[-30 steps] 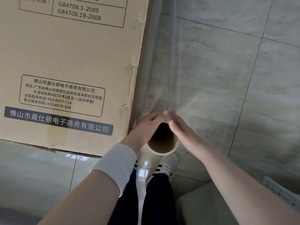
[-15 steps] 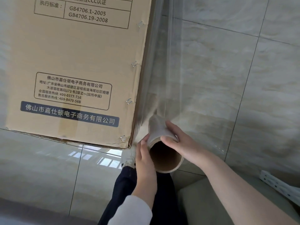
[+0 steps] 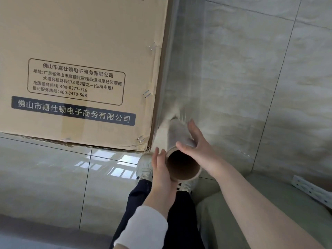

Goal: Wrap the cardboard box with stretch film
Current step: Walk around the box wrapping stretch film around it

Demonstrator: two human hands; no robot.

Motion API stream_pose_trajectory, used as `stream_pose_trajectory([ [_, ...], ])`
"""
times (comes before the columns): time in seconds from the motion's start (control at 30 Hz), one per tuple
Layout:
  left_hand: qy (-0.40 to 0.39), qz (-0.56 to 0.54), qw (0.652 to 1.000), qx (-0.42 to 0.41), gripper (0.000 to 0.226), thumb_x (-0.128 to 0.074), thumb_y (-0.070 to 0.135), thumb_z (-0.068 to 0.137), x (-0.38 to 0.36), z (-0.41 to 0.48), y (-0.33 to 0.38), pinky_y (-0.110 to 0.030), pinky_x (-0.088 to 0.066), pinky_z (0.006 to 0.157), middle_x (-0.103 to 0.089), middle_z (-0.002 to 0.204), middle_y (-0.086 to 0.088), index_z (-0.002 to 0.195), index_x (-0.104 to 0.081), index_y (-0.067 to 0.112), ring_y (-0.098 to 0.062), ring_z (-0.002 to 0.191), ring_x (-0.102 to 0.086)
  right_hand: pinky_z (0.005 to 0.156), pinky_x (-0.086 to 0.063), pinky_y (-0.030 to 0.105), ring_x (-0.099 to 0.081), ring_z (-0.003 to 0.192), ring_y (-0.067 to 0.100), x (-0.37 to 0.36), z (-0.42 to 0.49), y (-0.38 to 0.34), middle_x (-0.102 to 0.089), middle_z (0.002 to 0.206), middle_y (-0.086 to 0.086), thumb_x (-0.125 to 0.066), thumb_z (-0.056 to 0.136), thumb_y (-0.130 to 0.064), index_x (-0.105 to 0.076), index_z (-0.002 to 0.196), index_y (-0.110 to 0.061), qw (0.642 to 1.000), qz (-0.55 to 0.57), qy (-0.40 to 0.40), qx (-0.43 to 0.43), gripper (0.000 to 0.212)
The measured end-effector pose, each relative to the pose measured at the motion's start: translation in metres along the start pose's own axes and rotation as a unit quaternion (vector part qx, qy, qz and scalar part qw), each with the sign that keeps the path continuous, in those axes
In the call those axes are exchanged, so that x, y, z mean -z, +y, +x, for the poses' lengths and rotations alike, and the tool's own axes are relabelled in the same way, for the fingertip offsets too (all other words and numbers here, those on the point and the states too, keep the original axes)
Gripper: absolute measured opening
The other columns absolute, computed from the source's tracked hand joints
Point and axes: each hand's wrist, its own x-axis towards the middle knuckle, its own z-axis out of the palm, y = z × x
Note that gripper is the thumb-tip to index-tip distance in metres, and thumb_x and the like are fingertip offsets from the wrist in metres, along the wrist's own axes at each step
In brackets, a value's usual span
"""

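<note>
A large cardboard box (image 3: 86, 42) with printed black text fills the upper left and stands on the tiled floor. A roll of stretch film (image 3: 181, 141) with a brown cardboard core points its open end up at me, right beside the box's near corner. Clear film (image 3: 206, 78) runs from the roll up along the box's right side. My left hand (image 3: 160, 169) lies against the roll's left side with straight fingers. My right hand (image 3: 195, 142) holds the roll's right side, thumb over the rim and fingers spread along the film.
Glossy beige floor tiles (image 3: 53, 177) surround the box. My white shoes (image 3: 143, 168) and dark trouser legs are below the roll. A pale green cushion-like surface (image 3: 269, 203) sits at lower right, with a white perforated strip (image 3: 312, 191) at the right edge.
The roll has shifted from in front of my legs toward the box's near corner and tilted its open end toward me. My left hand slid from the rim to the roll's left side.
</note>
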Motion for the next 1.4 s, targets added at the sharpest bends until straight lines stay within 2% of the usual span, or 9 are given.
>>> stream_pose_trajectory([
  [0.27,-0.159,0.348,0.898,-0.219,0.033,-0.034,0.049,0.096,-0.008,-0.002,0.041,-0.023,-0.014,0.109,-0.018,0.152,0.021,0.128,-0.041,0.051,0.000,0.140,-0.017,0.113,-0.021,0.025,-0.023,0.139,0.000,0.010,-0.004,-0.002,-0.020,0.154,-0.017,-0.067,0.068,-0.051,-0.008,0.150,-0.029,1.000,0.024,-0.004,0.011,0.104],
  [0.37,-0.193,0.411,0.859,-0.236,0.040,-0.036,0.054,0.088,-0.006,0.002,0.040,-0.016,-0.016,0.107,-0.034,0.147,0.020,0.124,-0.051,0.044,0.005,0.136,-0.024,0.106,-0.023,0.019,-0.024,0.129,-0.007,0.009,-0.006,0.000,-0.025,0.140,-0.032,-0.065,0.076,-0.043,-0.008,0.150,-0.028,0.999,0.051,0.007,0.017,0.095],
  [0.5,-0.138,0.366,0.878,-0.275,0.028,-0.041,0.033,0.096,0.003,0.001,0.032,0.003,-0.026,0.093,-0.052,0.132,0.015,0.115,-0.061,0.032,0.006,0.125,-0.041,0.118,-0.009,0.038,-0.008,0.141,0.002,-0.012,-0.027,0.024,-0.004,0.156,-0.021,-0.048,0.048,-0.093,-0.004,0.148,-0.041,0.991,0.108,0.072,-0.038,0.121],
  [0.6,-0.112,0.327,0.896,-0.277,0.033,-0.037,0.037,0.095,0.010,-0.002,0.022,-0.002,-0.030,0.096,-0.054,0.130,0.014,0.114,-0.063,0.028,0.004,0.124,-0.044,0.109,-0.016,0.020,-0.017,0.130,-0.008,-0.027,-0.040,0.044,-0.017,0.144,-0.029,-0.035,0.036,-0.101,-0.013,0.149,-0.037,0.992,0.094,0.078,-0.027,0.132],
  [0.77,-0.009,0.230,0.940,-0.250,0.030,-0.036,0.029,0.100,0.010,-0.021,0.002,-0.021,-0.033,0.103,-0.057,0.120,0.022,0.108,-0.065,0.029,-0.001,0.123,-0.046,0.093,-0.020,0.004,-0.022,0.124,-0.008,-0.025,-0.044,0.040,-0.025,0.151,-0.014,-0.032,0.087,-0.052,-0.021,0.149,-0.022,0.997,0.051,0.053,-0.021,0.070],
  [1.0,0.055,-0.028,0.996,-0.060,0.028,-0.059,0.053,0.076,0.029,-0.038,-0.034,-0.049,-0.042,0.101,-0.061,0.125,-0.003,0.101,-0.065,0.041,-0.025,0.116,-0.056,0.095,-0.029,0.017,-0.040,0.120,0.002,-0.019,-0.037,0.039,-0.042,0.125,-0.015,-0.058,0.086,-0.042,-0.032,0.143,-0.018,0.989,-0.143,-0.025,-0.007,0.067],
  [1.1,0.067,0.062,0.994,-0.067,0.008,-0.055,0.043,0.088,0.028,-0.029,-0.024,-0.045,-0.042,0.101,-0.060,0.119,-0.007,0.092,-0.057,0.036,-0.025,0.112,-0.055,0.096,-0.029,0.019,-0.039,0.123,0.004,-0.019,-0.031,0.032,-0.042,0.122,-0.015,-0.058,0.086,-0.043,-0.033,0.141,-0.018,0.983,-0.178,-0.036,-0.006,0.065],
  [1.27,-0.041,0.294,0.941,-0.164,0.031,-0.057,0.046,0.087,0.033,-0.011,0.016,-0.038,-0.030,0.111,-0.047,0.139,0.002,0.115,-0.056,0.032,-0.015,0.129,-0.042,0.088,-0.026,0.011,-0.038,0.114,-0.001,-0.019,-0.029,0.024,-0.038,0.111,-0.023,-0.051,0.092,-0.041,-0.035,0.130,-0.030,0.982,-0.181,-0.057,-0.015,0.043],
  [1.4,-0.088,0.318,0.927,-0.176,0.031,-0.047,0.037,0.095,0.041,-0.014,0.008,-0.025,-0.027,0.108,-0.052,0.132,0.015,0.121,-0.061,0.029,-0.006,0.130,-0.040,0.106,-0.026,0.019,-0.029,0.135,0.003,-0.022,-0.037,0.044,-0.030,0.144,-0.018,-0.048,0.084,-0.063,-0.023,0.146,-0.026,0.996,-0.067,-0.048,-0.029,0.077],
])
